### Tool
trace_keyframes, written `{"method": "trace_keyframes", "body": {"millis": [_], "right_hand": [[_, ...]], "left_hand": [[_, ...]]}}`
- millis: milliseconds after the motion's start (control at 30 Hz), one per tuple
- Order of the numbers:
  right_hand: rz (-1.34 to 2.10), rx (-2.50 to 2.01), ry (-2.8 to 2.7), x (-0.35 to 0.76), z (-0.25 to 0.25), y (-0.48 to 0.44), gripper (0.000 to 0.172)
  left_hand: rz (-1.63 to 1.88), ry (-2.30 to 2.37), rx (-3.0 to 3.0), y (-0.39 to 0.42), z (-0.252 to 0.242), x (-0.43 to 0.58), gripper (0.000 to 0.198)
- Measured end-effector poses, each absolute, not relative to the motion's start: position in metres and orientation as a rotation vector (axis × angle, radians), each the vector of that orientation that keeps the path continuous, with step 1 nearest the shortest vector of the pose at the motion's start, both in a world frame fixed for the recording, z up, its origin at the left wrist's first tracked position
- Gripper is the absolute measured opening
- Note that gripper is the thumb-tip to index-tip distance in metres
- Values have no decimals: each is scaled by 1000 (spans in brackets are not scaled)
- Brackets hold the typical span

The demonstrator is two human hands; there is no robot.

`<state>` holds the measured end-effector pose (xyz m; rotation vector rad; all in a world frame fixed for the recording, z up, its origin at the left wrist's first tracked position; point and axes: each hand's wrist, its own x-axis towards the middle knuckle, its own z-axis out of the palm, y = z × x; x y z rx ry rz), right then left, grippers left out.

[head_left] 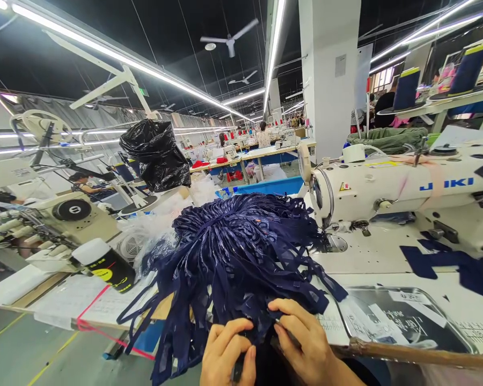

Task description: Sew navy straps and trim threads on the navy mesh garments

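1. The left hand, palm mostly hidden, was curled at the bottom of the view, dark material showing between fingers and thumb; whether it was gripping, I cannot tell.
2. The right hand, just beside it at three o'clock, had index finger and thumb closed on a dark edge of the navy fabric bundle.
3. That bundle lay at twelve o'clock from both hands, a heap of gathered strips fanning outward, many loose ends hanging toward the hands and over the table edge at ten.
4. At three o'clock, near the right hand, were a brown stick and, just beyond it, a metal tray holding white labels.
5. Between one and two stood a white sewing machine, close beside the bundle. Navy cloth pieces lay at its base, between two and three.
6. At nine trailed a pink ribbon; at ten, a black can with a white cap leaned, with another machine behind it.
7. Farther off, a black plastic bag hung at eleven, and a pale pillar rose between twelve and one.
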<state>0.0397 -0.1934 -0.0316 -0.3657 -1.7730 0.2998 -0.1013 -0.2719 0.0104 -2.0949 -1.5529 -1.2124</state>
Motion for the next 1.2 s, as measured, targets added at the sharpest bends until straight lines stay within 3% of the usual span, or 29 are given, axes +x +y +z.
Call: {"method": "trace_keyframes", "body": {"millis": [233,533,1200], "right_hand": [[275,-447,-1914,44,-39,-185,17],[757,-292,-1835,43,-24,-208,16],[689,-305,-1831,39,-20,-206,15]], "left_hand": [[-1227,-1615,-2097,-276,6,-101,20],[-1063,-1701,-2199,-280,3,-105,17],[-969,-1656,-2217,-280,7,-103,22]]}}
